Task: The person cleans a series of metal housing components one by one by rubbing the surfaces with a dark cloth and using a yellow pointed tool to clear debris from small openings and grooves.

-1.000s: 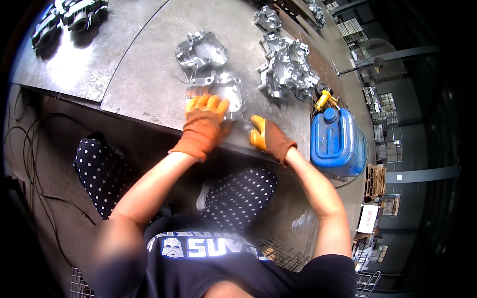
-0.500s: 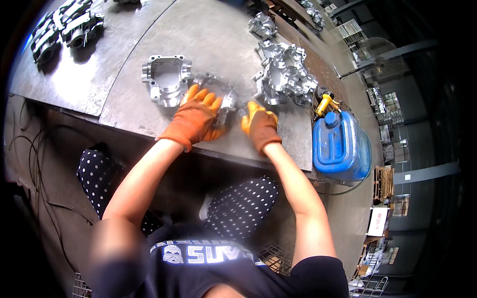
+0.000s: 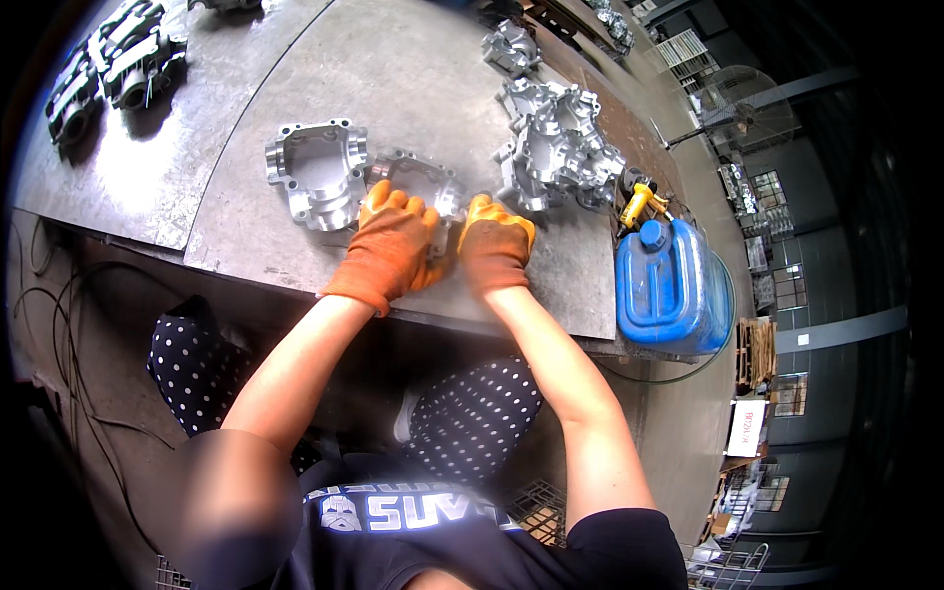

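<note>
Both my hands wear orange work gloves. A silver cast-metal housing (image 3: 421, 177), open in the middle, lies flat near the table's front edge. My left hand (image 3: 385, 246) is closed on its near left side, the thumb low on the right. At its right end, my right hand (image 3: 497, 241) is closed, knuckles up; whatever its fingers grip is hidden. Left of these, a similar silver housing (image 3: 322, 169) rests on the metal table (image 3: 413, 74), its open frame facing up.
Piled silver castings (image 3: 556, 138) stand at the right, with one more casting (image 3: 509, 47) behind. A blue jerrycan (image 3: 669, 290) and a yellow power tool (image 3: 639, 205) sit at the right edge. Dark castings (image 3: 138, 59) stand far left. Cables (image 3: 69, 344) hang below the table.
My right hand has moved left, up against the right end of the housing. My left hand stays on the housing. The whole view has shifted slightly.
</note>
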Tool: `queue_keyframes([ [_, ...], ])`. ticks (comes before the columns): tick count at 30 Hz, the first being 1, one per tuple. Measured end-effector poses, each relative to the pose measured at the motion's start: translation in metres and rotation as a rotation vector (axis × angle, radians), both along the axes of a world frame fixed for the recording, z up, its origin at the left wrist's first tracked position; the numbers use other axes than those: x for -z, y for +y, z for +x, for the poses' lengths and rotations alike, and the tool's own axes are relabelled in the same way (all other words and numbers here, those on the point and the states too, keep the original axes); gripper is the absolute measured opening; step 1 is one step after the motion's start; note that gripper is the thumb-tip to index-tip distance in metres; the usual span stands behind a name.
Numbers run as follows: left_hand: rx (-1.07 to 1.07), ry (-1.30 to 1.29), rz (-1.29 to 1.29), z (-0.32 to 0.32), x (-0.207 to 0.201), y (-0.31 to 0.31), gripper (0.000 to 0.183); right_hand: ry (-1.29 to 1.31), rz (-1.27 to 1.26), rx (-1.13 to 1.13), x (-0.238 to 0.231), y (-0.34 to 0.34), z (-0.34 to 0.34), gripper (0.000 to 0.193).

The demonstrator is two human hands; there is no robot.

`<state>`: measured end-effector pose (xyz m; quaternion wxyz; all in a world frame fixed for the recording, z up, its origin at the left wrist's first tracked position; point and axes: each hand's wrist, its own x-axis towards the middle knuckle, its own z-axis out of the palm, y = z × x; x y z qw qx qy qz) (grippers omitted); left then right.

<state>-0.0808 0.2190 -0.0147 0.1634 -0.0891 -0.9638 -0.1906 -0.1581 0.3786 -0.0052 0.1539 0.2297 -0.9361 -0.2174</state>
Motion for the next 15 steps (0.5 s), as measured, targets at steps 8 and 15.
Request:
queue_keyframes([
  [8,-0.012,0.032,0.034,-0.001,0.005,-0.002,0.055,-0.015,0.062,0.114,-0.005,-0.012,0.007,0.011],
  [15,0.013,0.059,0.048,0.000,0.003,-0.003,0.047,0.010,0.207,0.060,-0.009,-0.014,0.010,0.024],
])
